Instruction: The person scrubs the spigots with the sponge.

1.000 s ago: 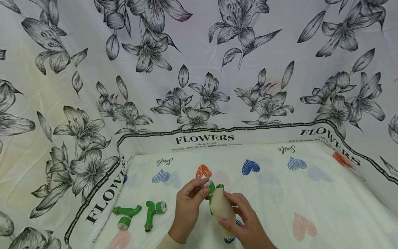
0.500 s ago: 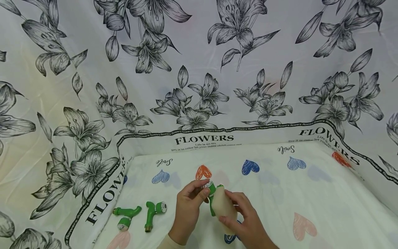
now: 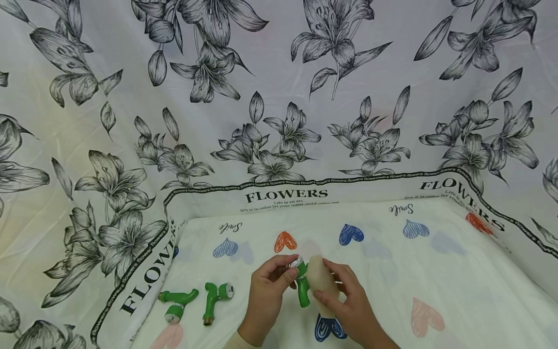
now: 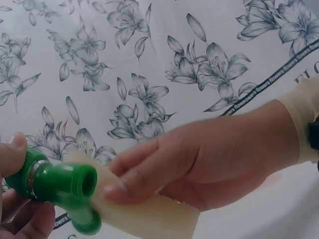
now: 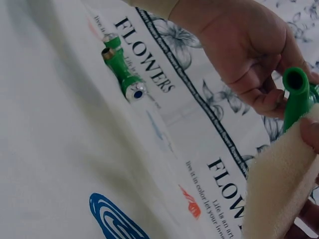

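Between thumb and fingers, my left hand point(image 3: 271, 291) pinches a green tap point(image 3: 302, 291) by its silver-capped end. The tap's body hangs down in the head view, and its round opening shows in the left wrist view. My right hand point(image 3: 348, 300) grips a cream sponge point(image 3: 321, 278), which lies along the right side of the tap. In the right wrist view the sponge point(image 5: 279, 184) covers part of the tap point(image 5: 296, 94), and fingers of the right hand point(image 5: 310, 134) show at the right edge. Whether the sponge presses on the tap is hard to tell.
Two more green taps lie at the left of the cloth: one with its handle toward me point(image 3: 176, 303), another point(image 3: 213, 300) beside it with a silver cap. A white cloth point(image 3: 379, 291) printed with hearts covers the surface. Flower-printed fabric point(image 3: 279, 72) rises behind and at the sides.
The sponge has slid off the front of the tap to its right side, uncovering more of the green body. Both hands have shifted slightly to the right.
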`<state>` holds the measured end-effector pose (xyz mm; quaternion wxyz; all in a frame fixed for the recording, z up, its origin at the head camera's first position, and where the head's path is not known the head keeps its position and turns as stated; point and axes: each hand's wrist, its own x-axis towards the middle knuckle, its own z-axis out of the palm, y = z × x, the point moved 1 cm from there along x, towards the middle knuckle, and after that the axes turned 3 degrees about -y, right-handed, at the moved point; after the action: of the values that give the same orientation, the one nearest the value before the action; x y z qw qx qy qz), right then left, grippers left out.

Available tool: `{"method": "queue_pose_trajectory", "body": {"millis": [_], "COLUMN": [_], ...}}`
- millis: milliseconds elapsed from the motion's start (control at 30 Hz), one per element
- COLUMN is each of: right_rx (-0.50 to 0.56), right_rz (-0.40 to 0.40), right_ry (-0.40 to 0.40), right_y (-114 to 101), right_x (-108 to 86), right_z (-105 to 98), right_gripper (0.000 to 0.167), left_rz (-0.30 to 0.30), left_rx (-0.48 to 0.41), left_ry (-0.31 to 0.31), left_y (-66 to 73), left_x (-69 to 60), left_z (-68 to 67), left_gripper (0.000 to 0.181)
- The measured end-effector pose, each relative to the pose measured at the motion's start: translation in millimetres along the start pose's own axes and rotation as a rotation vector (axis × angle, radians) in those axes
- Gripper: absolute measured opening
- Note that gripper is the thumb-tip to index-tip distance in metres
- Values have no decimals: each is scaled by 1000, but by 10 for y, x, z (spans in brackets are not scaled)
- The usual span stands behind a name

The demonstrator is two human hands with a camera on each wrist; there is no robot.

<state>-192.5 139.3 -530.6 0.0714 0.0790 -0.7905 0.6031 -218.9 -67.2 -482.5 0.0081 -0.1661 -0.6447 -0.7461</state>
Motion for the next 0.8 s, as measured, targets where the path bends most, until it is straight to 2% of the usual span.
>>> {"method": "queue_pose_trajectory", "body": {"millis": [133,300,567,667,800], "right_rx": [-28,25,67,79,83], "right_rz": [44,77,51,30,36], "right_ry": [39,9,-20,-41,-60], "right_y": [94,171,85,7,-85], "right_x": [42,62,-7,-49,-95], "right_z": [-31,-57,-15,29,87], "right_gripper": [65,65,62,62,61], "left_rz": [-22,-29,-11,-6,-17], "left_rx": [4,9,-9,-11,4], "left_ry": [-31,-49,-61,-38,30], "left_y": [14,15,-35,-61,-79], "left_x": [-9,-21,1,8,22], "left_z": [-2,-24,-45,-47,-54], "left_gripper": [30,29,32,31,30]}}
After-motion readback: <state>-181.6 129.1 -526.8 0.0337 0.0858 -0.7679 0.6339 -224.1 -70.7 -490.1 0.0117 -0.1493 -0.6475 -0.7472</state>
